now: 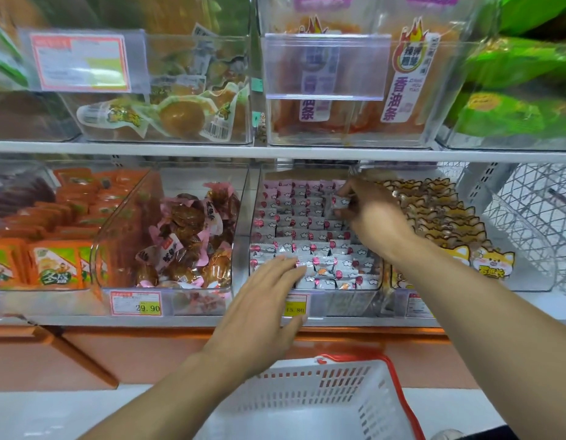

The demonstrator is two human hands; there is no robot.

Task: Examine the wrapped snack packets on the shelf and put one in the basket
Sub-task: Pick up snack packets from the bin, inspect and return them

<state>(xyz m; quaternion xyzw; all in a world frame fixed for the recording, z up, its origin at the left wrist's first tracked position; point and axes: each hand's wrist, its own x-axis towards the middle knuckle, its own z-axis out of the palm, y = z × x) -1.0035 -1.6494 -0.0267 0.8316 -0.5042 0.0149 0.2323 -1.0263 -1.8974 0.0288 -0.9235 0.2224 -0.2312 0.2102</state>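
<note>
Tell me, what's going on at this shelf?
A person is picking through a clear bin of small pink-and-white snack packets on the lower shelf. The right hand pinches one packet near the back of the bin, while the left hand rests with straight fingers on the packets at the front. A white basket with a red rim waits below the shelf; the part in view holds nothing yet.

Orange packets [57, 263] fill the left bin beside brown pink-wrapped snacks [186, 236].
</note>
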